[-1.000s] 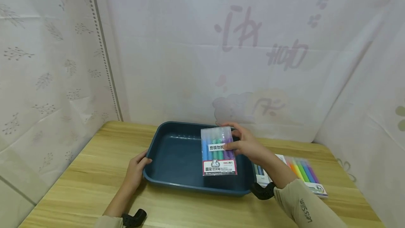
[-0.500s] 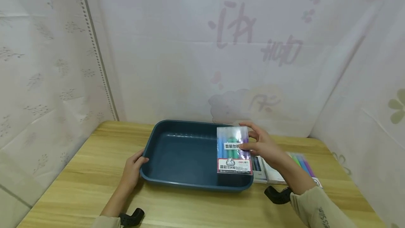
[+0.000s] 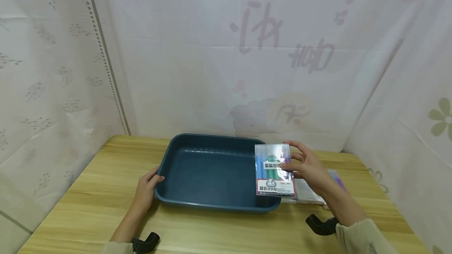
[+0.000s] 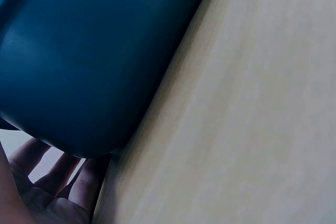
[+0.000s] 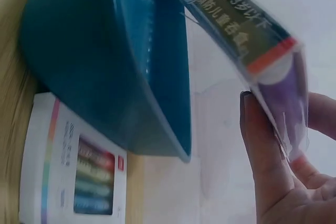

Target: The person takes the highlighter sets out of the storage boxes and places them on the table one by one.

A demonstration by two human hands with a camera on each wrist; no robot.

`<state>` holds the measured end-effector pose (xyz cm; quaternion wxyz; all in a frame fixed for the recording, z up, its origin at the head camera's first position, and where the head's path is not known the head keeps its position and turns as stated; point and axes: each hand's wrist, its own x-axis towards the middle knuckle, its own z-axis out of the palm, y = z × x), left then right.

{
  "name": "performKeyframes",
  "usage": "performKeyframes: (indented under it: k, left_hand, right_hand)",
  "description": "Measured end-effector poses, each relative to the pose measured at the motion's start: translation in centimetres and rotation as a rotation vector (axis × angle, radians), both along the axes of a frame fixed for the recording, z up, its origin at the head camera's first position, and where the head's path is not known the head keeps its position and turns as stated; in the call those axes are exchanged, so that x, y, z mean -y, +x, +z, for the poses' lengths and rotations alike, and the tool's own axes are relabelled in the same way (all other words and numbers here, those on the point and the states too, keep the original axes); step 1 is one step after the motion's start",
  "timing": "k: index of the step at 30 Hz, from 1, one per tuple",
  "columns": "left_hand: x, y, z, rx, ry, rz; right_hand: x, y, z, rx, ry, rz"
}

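A dark blue rectangular plastic tray stands on the wooden table, its inside bare. My left hand grips its left side, thumb over the rim; the left wrist view has the fingers against the outer wall. Over the tray's right end, my right hand holds a clear pack of highlighters by its right edge, thumb on the front. Blue and green pens show through the plastic, and purple ones at the side in the right wrist view.
Right of the tray, partly behind my right hand and the pack, lie a white box and a set with coloured pens. The right wrist view shows a white box with a pen window beside the tray. A patterned curtain hangs behind.
My right hand has carried the highlighter pack rightward, from over the tray's inside to its right end. My left hand keeps its hold on the tray. The head view has shifted slightly.
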<state>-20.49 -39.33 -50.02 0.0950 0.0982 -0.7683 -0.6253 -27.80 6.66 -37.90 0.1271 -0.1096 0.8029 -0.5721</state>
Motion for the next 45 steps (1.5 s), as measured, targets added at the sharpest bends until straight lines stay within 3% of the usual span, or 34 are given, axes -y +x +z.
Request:
performKeyframes:
  k: [13, 23, 33, 40, 45]
  left_hand:
    - [0.3, 0.4, 0.2, 0.014, -0.024, 0.016]
    - [0.6, 0.4, 0.3, 0.018, -0.017, 0.014]
    - [0.5, 0.4, 0.3, 0.010, -0.003, 0.022]
    - [0.6, 0.5, 0.6, 0.017, -0.004, 0.022]
    - [0.5, 0.3, 0.6, 0.019, -0.009, 0.016]
  right_hand:
    - [-4.3, 0.7, -0.3, -0.030, 0.067, -0.068]
    - [-8.5, 0.2, -1.3, 0.009, 0.024, -0.108]
    - [-12.4, -0.4, -1.4, -0.018, 0.144, -0.182]
    - [-14.9, -0.9, -1.5, -0.028, 0.287, -0.246]
    - [-16.8, -1.3, -1.2, -0.014, 0.307, -0.264]
